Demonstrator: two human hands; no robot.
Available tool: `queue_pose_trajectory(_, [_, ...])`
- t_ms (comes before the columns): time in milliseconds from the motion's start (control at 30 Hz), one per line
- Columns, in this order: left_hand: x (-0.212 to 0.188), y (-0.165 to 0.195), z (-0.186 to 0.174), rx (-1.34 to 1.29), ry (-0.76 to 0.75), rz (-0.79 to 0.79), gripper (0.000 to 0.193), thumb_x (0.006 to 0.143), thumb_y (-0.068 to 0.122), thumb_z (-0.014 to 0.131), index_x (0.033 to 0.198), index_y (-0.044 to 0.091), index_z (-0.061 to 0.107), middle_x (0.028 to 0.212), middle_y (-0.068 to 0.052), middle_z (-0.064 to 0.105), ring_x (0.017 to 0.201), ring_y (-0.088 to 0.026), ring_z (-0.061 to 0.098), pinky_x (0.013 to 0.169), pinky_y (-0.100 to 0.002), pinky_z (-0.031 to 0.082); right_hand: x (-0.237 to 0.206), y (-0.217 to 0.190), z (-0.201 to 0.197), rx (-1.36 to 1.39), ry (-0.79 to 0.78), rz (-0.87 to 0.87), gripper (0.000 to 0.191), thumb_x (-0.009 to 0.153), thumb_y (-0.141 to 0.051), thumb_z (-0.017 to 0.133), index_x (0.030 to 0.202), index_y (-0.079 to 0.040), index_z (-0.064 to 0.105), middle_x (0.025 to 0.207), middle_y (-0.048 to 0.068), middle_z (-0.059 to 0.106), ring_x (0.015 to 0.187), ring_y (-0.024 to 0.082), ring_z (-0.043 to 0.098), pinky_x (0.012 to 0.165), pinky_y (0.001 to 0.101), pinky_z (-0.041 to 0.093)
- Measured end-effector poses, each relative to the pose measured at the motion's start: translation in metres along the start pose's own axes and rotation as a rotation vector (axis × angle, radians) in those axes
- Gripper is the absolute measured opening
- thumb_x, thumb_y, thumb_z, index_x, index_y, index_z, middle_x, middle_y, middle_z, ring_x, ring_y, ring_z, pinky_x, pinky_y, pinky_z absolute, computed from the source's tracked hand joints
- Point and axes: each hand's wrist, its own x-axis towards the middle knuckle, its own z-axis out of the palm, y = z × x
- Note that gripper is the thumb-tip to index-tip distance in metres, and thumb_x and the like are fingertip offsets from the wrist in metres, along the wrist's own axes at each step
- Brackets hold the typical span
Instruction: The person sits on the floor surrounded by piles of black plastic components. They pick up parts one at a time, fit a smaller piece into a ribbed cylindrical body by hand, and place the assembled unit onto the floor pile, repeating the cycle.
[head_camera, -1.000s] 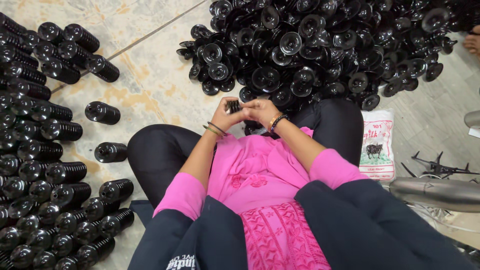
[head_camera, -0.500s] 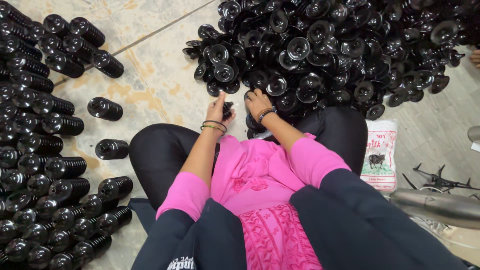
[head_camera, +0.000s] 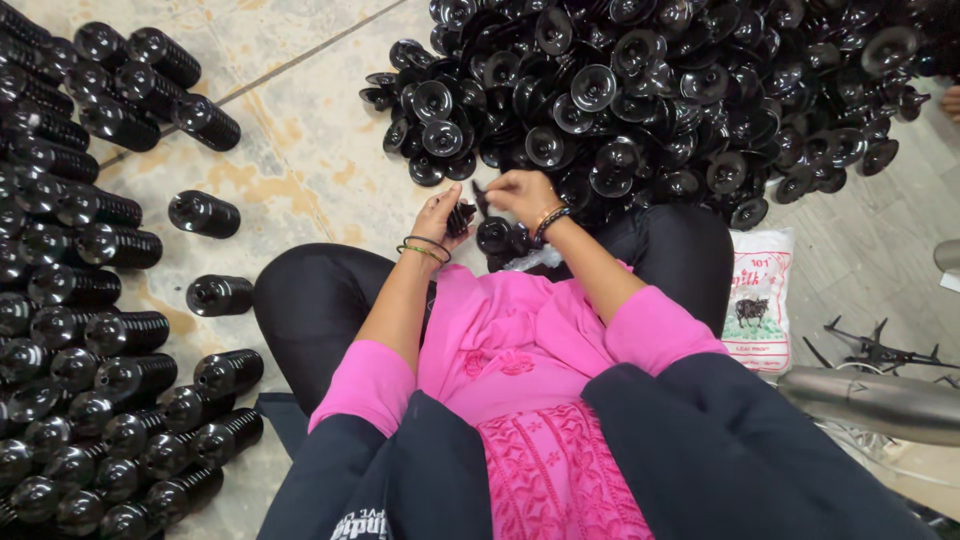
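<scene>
- Versus half a second earlier: both hands sit closer to the black pile; the right hand has reached further toward its edge.
- Left hand (head_camera: 441, 215), centre frame: fingers curled, pinching a small black part (head_camera: 461, 217).
- Right hand (head_camera: 520, 190): fingers bent down just beside that part; what they grip cannot be told.
- Pile of black discs (head_camera: 640, 90) fills upper right; stacked black cylinders (head_camera: 70, 330) line the left floor.

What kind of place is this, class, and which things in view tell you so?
Probably a small workshop floor for hand assembly. A loose heap of black plastic discs lies ahead, stacked black cylinders lie in rows beside it, and the person sits on the stone floor, left hand holding one piece.
</scene>
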Motion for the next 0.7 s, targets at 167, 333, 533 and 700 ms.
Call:
queue_pose_trajectory(167, [-0.002, -0.004, 0.006, 0.007, -0.057, 0.033, 0.040, 0.087, 0.036, 0.078, 0.113, 0.015, 0.057, 0.096, -0.002, 0.066, 0.084, -0.016, 0.069, 0.070, -0.038, 0.063, -0.015, 0.011, 0.010, 0.439, -0.081, 0.163, 0.023, 0.091, -0.008, 0.075, 0.110, 0.005, 0.070, 0.102, 0.007, 0.074, 0.086, 0.012, 0.071, 0.079, 0.0240, 0.060])
queue_pose_trajectory(333, [-0.017, -0.001, 0.010, 0.163, -0.096, 0.108, 0.044, 0.085, 0.029, 0.081, 0.119, 0.017, 0.056, 0.106, -0.002, 0.064, 0.092, -0.017, 0.069, 0.073, -0.037, 0.064, -0.017, 0.020, 0.004, 0.505, -0.119, 0.216, 0.020, 0.095, -0.008, 0.075, 0.109, 0.005, 0.069, 0.103, 0.010, 0.072, 0.088, 0.014, 0.071, 0.082, 0.0259, 0.061])
queue_pose_trajectory(533, [-0.015, 0.007, 0.010, 0.054, 0.001, 0.152, 0.045, 0.081, 0.028, 0.082, 0.117, 0.014, 0.057, 0.101, -0.005, 0.066, 0.088, -0.018, 0.069, 0.067, -0.039, 0.066, -0.017, 0.007, -0.007, 0.005, -0.049, -0.016, 0.019, 0.092, -0.015, 0.075, 0.107, -0.003, 0.073, 0.102, 0.009, 0.076, 0.089, 0.018, 0.075, 0.081, 0.0303, 0.061])
queue_pose_trajectory(700, [-0.002, 0.011, -0.002, -0.088, 0.289, 0.179, 0.036, 0.085, 0.037, 0.083, 0.097, 0.011, 0.062, 0.081, -0.004, 0.065, 0.064, -0.019, 0.063, 0.055, -0.039, 0.060, -0.022, 0.014, 0.019, -1.075, -0.224, -0.436, 0.015, 0.080, -0.014, 0.078, 0.095, -0.011, 0.078, 0.096, 0.014, 0.073, 0.091, 0.034, 0.070, 0.080, 0.0423, 0.056])
